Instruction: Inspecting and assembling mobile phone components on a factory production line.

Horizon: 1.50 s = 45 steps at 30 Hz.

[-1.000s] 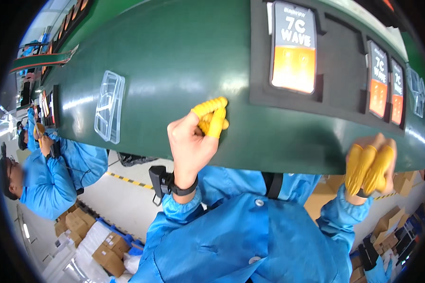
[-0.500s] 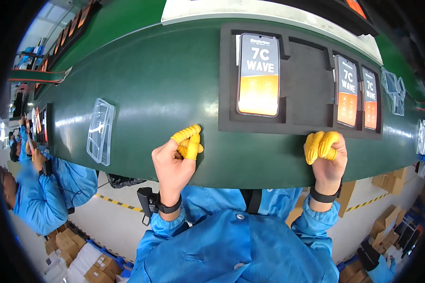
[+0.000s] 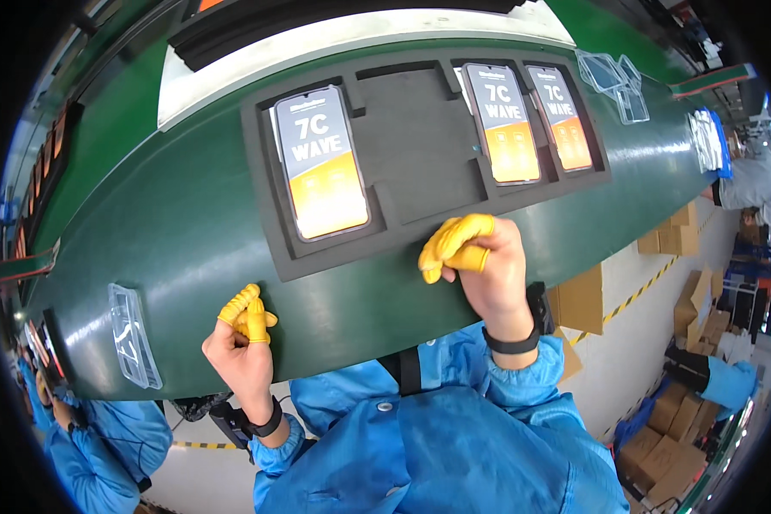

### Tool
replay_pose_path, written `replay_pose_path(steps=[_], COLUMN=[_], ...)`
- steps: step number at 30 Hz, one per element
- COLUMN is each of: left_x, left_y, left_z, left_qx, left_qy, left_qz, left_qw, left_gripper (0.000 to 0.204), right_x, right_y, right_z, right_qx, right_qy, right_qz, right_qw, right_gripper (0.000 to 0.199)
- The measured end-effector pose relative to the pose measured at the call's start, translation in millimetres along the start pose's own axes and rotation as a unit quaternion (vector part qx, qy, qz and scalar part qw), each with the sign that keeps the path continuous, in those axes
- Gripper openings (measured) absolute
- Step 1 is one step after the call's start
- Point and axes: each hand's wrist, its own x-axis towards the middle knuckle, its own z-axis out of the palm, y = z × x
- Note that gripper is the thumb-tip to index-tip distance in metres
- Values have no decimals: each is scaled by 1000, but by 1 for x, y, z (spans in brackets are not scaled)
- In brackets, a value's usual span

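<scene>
My left hand (image 3: 242,347), with yellow finger cots, is closed near the belt's front edge, its thumb against curled fingers. Nothing shows in it. My right hand (image 3: 480,257), also in yellow finger cots, is loosely closed by the front rim of a dark foam tray (image 3: 317,259); no held thing is visible. The tray holds a smartphone (image 3: 324,176) at its left, a second smartphone (image 3: 503,128) right of the middle, and a third smartphone (image 3: 562,120) near its right end. Their screens are covered in grey and orange. A wide recess (image 3: 420,141) between the first two holds no phone.
The tray lies on a green conveyor belt (image 3: 188,248). A clear plastic case (image 3: 133,336) lies left, and more clear cases (image 3: 617,81) lie far right. A white ledge (image 3: 360,43) runs behind. Another person in blue (image 3: 107,454) sits left; cardboard boxes (image 3: 578,300) stand right.
My view has turned, so the tray and phones appear further left and tilted. Both hands appear further left, the left one also lower; the right hand's curled fingers now point more to the left.
</scene>
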Motion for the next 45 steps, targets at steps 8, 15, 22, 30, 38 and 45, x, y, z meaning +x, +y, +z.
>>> replay_pose_path(steps=[8,15,22,30,38,45], left_x=[1,-2,-2,-1,-2,1], left_y=[5,3,4,2,10,9], left_z=[6,4,3,6,4,0], left_qx=[-8,-14,-11,-4,-29,-37], left_qy=[5,-3,-2,7,31,12], left_qz=[-25,-30,-34,-6,-8,53], left_qw=[1000,999,999,1000,999,998], left_gripper=[21,23,22,21,17,50], right_x=[-21,-20,-19,-18,-19,-17], right_y=[31,33,34,32,30,27], right_z=[10,10,11,11,12,14], right_qx=[-317,-242,-257,-271,-279,-287], right_qy=[-55,-45,-50,-51,-58,-56], right_qz=[-167,-126,-125,-134,-130,-127], right_qw=[932,961,957,952,950,948], right_gripper=[31,30,29,29,30,29])
